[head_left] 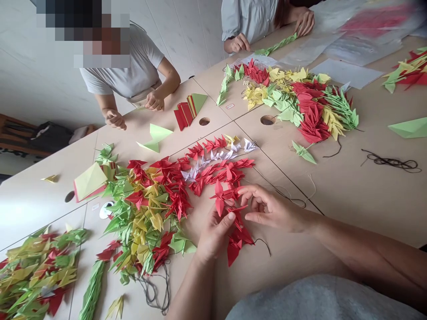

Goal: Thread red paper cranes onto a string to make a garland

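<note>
Red folded paper cranes point(235, 238) hang on a dark string below my left hand point(214, 231). That hand is closed on one of these red paper cranes point(219, 198), the thumb pressed on its lower side. Close by on the right, my right hand point(267, 205) has its fingers curled and apart, with the tips near the crane's wing; nothing shows between them. Just beyond my hands lie strung red cranes point(230, 170) and a row of white cranes point(216, 156). To the left spreads a large heap of green, yellow and red cranes point(143, 209).
Another crane pile point(40, 269) lies at the lower left. Strung cranes point(310, 104) fill the far right, near a coil of black string point(392, 161). Folded paper sheets point(188, 111) lie before a person across the table point(353, 195); another person handles a green strand point(276, 46).
</note>
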The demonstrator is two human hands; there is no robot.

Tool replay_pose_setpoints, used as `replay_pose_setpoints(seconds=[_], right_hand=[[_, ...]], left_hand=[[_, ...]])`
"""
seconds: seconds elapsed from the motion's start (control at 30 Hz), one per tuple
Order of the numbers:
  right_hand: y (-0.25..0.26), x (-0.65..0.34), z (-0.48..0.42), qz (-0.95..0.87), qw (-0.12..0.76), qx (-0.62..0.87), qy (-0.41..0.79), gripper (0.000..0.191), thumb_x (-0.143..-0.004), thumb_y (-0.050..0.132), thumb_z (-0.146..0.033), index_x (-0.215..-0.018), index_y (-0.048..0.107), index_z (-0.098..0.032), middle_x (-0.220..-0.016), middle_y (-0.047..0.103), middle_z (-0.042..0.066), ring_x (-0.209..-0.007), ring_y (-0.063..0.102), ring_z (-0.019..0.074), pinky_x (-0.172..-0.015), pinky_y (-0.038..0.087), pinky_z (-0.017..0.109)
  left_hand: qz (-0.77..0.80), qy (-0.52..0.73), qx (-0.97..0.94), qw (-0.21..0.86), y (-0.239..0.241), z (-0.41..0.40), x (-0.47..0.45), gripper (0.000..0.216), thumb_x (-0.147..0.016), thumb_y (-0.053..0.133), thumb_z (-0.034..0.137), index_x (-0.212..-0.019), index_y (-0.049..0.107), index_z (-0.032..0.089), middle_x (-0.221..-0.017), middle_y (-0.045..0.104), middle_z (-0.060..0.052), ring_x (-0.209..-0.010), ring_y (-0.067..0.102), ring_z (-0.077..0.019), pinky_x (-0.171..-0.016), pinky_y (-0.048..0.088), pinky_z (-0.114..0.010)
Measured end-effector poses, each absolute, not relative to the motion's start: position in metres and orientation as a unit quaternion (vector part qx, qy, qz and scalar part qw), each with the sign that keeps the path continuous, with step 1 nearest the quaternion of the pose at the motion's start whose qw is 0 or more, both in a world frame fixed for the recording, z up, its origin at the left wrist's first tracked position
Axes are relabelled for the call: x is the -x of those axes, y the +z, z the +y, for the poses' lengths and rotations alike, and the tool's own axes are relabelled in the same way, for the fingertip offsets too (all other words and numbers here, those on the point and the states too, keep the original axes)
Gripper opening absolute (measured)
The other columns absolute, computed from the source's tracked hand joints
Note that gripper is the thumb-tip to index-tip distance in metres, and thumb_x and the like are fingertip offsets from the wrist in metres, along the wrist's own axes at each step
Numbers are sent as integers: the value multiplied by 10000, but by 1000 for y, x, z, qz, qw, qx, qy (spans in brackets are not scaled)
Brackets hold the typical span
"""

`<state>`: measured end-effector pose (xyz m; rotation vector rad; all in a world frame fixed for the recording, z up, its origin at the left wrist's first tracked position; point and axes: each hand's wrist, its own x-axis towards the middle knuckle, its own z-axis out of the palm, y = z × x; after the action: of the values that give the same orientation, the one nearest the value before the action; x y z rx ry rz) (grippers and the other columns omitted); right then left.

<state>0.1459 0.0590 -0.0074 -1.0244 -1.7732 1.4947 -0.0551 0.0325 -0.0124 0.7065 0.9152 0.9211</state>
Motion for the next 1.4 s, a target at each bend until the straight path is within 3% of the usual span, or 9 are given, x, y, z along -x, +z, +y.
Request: replay_pose_setpoints(seconds=[0.13, 0.3, 0.47, 0.77, 0.9, 1.17, 1.4], right_hand=[[-4, -143, 59, -709, 280, 372, 530, 169, -879, 671, -322, -978, 630, -190, -912, 657, 23, -750, 593, 128, -660, 466, 235], [-3, -141, 59, -719, 271, 395, 504, 220, -931, 583, -324, -767, 606, -179, -733, 627, -11, -655, 547, 112, -615, 418, 225], [-3, -142, 60, -721, 257, 423, 485, 204, -920, 559, -301, -756, 588, -183, -684, 607, -24, -613, 517, 108, -595, 400, 225], [-2, -144, 60, -703, 259, 439, 496, 191, -915, 544, -298, -769, 590, -182, -714, 634, -6, -657, 547, 124, -625, 414, 237], [1, -146, 62, -686, 247, 435, 528, 200, -919, 550, -318, -782, 594, -179, -733, 635, -5, -676, 548, 126, -632, 413, 236], [0, -148, 65, -653, 237, 407, 593, 239, -924, 550, -364, -777, 563, -176, -668, 532, -31, -615, 469, 108, -577, 388, 226], [0, -147, 64, -643, 269, 411, 587, 228, -914, 556, -351, -771, 577, -175, -677, 564, -18, -616, 486, 112, -565, 397, 224]], left_hand=[[415, 396, -409, 710, -19, 33, 59, 334, -802, 748, 383, -1066, 663, 197, -1048, 656, -69, -1002, 593, -200, -904, 467, -310], [420, 368, -457, 692, -19, 34, 59, 375, -764, 772, 431, -1009, 643, 179, -938, 620, -40, -894, 554, -175, -833, 444, -283], [421, 353, -473, 689, -9, 34, 53, 533, -704, 815, 443, -1116, 605, 177, -967, 603, -55, -925, 550, -199, -814, 450, -293], [405, 335, -457, 718, -17, 35, 60, 410, -757, 795, 341, -1092, 616, 187, -1000, 623, -67, -914, 576, -180, -803, 479, -276], [373, 350, -403, 759, -18, 35, 58, 409, -715, 829, 343, -1041, 639, 184, -925, 636, -46, -828, 587, -149, -731, 487, -241], [349, 352, -389, 777, -14, 36, 58, 376, -719, 823, 363, -1016, 667, 192, -892, 657, -39, -791, 605, -153, -744, 495, -265], [347, 354, -403, 769, -15, 35, 58, 381, -742, 800, 401, -1030, 651, 201, -881, 662, -35, -804, 592, -153, -765, 471, -267]])
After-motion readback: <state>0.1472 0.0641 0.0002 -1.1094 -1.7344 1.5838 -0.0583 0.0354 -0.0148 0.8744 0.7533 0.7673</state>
